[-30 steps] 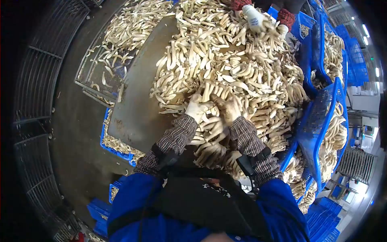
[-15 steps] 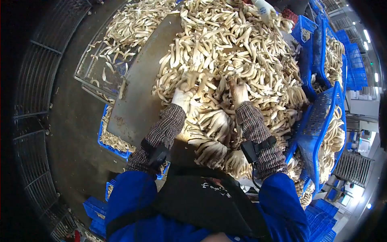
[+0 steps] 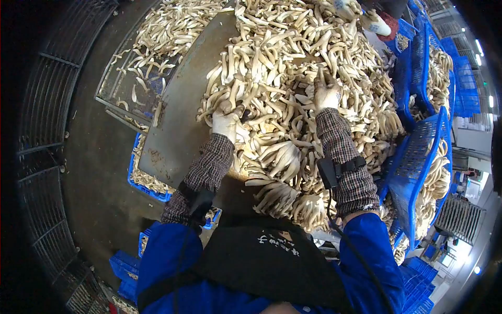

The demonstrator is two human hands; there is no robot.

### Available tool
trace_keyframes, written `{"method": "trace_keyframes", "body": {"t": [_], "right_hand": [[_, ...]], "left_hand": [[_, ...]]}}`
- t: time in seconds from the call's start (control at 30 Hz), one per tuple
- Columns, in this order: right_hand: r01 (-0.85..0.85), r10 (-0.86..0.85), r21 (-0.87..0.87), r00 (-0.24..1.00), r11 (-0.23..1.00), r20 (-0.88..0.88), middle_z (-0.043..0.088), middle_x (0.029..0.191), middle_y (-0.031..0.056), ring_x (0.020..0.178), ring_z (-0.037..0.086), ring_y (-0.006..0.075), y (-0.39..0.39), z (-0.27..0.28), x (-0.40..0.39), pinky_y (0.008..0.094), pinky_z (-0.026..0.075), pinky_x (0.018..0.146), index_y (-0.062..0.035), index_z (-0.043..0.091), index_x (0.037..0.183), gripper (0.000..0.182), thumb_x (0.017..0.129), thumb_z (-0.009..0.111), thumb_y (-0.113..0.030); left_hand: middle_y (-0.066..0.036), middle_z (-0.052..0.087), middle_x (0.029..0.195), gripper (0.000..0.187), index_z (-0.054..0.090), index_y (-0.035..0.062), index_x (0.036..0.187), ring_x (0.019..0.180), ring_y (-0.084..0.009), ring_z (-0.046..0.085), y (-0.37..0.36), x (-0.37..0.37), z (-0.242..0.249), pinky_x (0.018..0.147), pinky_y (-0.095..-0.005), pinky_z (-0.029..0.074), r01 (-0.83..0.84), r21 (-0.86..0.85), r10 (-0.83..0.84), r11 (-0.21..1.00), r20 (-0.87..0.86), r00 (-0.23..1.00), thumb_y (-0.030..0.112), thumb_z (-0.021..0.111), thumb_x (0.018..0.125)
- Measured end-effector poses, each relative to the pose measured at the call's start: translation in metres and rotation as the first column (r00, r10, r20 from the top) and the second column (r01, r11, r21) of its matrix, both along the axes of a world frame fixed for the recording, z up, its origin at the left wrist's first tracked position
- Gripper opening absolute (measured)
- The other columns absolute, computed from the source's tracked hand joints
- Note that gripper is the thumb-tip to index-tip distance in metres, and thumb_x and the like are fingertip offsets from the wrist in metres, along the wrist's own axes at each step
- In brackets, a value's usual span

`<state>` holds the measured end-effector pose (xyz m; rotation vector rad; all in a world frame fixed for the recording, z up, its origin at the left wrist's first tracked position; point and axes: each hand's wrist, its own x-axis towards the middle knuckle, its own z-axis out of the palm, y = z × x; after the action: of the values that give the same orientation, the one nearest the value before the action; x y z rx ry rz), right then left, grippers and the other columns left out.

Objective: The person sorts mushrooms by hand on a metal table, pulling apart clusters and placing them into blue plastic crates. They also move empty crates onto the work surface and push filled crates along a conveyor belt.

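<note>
A large heap of long pale mushrooms (image 3: 272, 57) covers the metal table in front of me. My left hand (image 3: 226, 121), in a white glove, is at the heap's left edge, its fingers curled round mushrooms. To the right, my right hand (image 3: 327, 95), also gloved, reaches into the heap with fingers stretched out and slightly apart over the mushrooms. Nothing shows clearly in its grasp, and its fingertips partly blend with the pile. Between my forearms and close to my apron lie bunches of mushrooms (image 3: 280, 198) laid side by side.
Blue crates (image 3: 413, 167) holding mushrooms stand along the right side. Bare metal tabletop (image 3: 178, 125) shows on the left, beside a tray of loose mushrooms (image 3: 172, 31). Another blue crate (image 3: 151, 191) sits lower left. Another person's gloved hand (image 3: 374, 22) is at the far right.
My hands have moved apart: the left slightly left, the right farther forward and right. The other person's hands have shifted at the far side of the heap.
</note>
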<state>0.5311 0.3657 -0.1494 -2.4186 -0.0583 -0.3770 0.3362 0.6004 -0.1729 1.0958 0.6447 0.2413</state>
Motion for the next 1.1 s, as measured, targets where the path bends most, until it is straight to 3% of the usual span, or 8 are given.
{"method": "trace_keyframes", "body": {"t": [0.37, 0.5, 0.63, 0.77, 0.83, 0.93, 1.03, 1.1], "right_hand": [[-0.502, 0.213, -0.662, 0.856, 0.556, -0.47, 0.063, 0.1, 0.0269, 0.09, 0.064, 0.0351, 0.037, 0.014, -0.077, 0.0418, 0.049, 0.081, 0.0101, 0.04, 0.124, 0.054, 0.084, 0.051, -0.025], [-0.243, 0.119, -0.09, 0.727, 0.966, -0.677, 0.062, 0.106, 0.0255, 0.093, 0.063, 0.0342, 0.029, -0.008, -0.047, 0.0397, 0.049, 0.085, 0.0077, 0.042, 0.126, 0.071, 0.071, 0.072, -0.026], [0.055, 0.274, 0.438, 0.71, 0.897, -0.649, 0.065, 0.087, 0.0134, 0.068, 0.062, 0.0225, 0.008, -0.016, -0.051, 0.0328, 0.051, 0.062, 0.0053, 0.052, 0.116, 0.065, 0.067, 0.08, -0.026], [-0.694, 0.408, -0.598, 0.72, 0.402, -0.562, 0.067, 0.093, 0.0134, 0.078, 0.062, 0.0242, -0.004, 0.019, -0.054, 0.0359, 0.045, 0.083, 0.0004, 0.045, 0.125, 0.083, 0.058, 0.084, -0.03], [-0.037, 0.321, 0.425, 0.716, 0.904, -0.62, 0.066, 0.093, 0.0121, 0.087, 0.062, 0.0248, -0.015, -0.031, -0.041, 0.0368, 0.04, 0.09, -0.0016, 0.044, 0.128, 0.088, 0.056, 0.085, -0.032], [0.085, 0.573, 0.796, 0.648, 0.599, -0.501, 0.06, 0.111, 0.0126, 0.099, 0.058, 0.0228, 0.007, -0.003, -0.041, 0.0328, 0.045, 0.089, 0.0001, 0.038, 0.133, 0.064, 0.083, 0.064, -0.029], [0.181, 0.668, 0.941, 0.666, 0.287, -0.332, 0.053, 0.124, 0.0136, 0.105, 0.056, 0.0207, 0.017, 0.004, -0.02, 0.0314, 0.048, 0.087, 0.0009, 0.035, 0.136, 0.056, 0.093, 0.056, -0.029], [-0.243, 0.534, 0.549, 0.707, 0.799, -0.463, 0.053, 0.124, 0.0179, 0.11, 0.055, 0.0213, 0.012, 0.036, -0.008, 0.0322, 0.047, 0.09, -0.0016, 0.037, 0.135, 0.058, 0.09, 0.059, -0.031]], "left_hand": [[-0.013, 0.061, 0.095, 0.035, 0.049, -0.0025, 0.114, 0.083, -0.0208, 0.061, -0.003, 0.006, 0.023, 0.076, -0.0294, 0.052, 0.12, 0.005, -0.118, 0.993, -0.162, 0.98, 0.011, 0.062, 0.085], [-0.01, 0.061, 0.097, 0.033, 0.053, -0.0027, 0.114, 0.087, -0.0217, 0.061, 0.006, -0.002, -0.014, 0.081, -0.0324, 0.052, 0.338, 0.426, -0.315, 0.839, -0.127, 0.941, -0.008, 0.055, 0.081], [-0.01, 0.061, 0.105, 0.046, 0.053, -0.0024, 0.121, 0.088, -0.0162, 0.06, -0.015, -0.008, 0.03, 0.079, -0.0241, 0.05, 0.183, -0.382, -0.188, 0.906, 0.026, 0.982, -0.012, 0.052, 0.076], [-0.013, 0.06, 0.11, 0.055, 0.048, -0.0046, 0.125, 0.091, -0.0183, 0.06, -0.025, 0.002, -0.005, 0.081, -0.026, 0.05, 0.349, 0.251, -0.347, 0.903, -0.055, 0.936, -0.01, 0.059, 0.072], [-0.014, 0.059, 0.113, 0.059, 0.047, -0.0053, 0.126, 0.093, -0.0206, 0.06, -0.025, 0.015, -0.004, 0.081, -0.0283, 0.051, 0.475, 0.412, -0.378, 0.778, -0.297, 0.877, -0.004, 0.069, 0.072], [-0.017, 0.061, 0.11, 0.055, 0.051, -0.004, 0.121, 0.097, -0.0242, 0.062, -0.035, 0.046, 0.039, 0.082, -0.0317, 0.051, 0.734, 0.315, -0.449, 0.602, -0.626, 0.637, 0.019, 0.071, 0.076], [-0.014, 0.065, 0.108, 0.057, 0.059, 0.006, 0.116, 0.098, -0.0252, 0.064, -0.05, 0.07, 0.05, 0.083, -0.0362, 0.05, 0.869, 0.425, -0.249, 0.255, -0.839, 0.484, 0.043, 0.07, 0.075], [-0.015, 0.064, 0.11, 0.057, 0.059, 0.0064, 0.116, 0.1, -0.0266, 0.063, -0.052, 0.079, 0.038, 0.086, -0.035, 0.049, 0.873, 0.411, -0.282, 0.263, -0.832, 0.477, 0.043, 0.07, 0.074]]}}
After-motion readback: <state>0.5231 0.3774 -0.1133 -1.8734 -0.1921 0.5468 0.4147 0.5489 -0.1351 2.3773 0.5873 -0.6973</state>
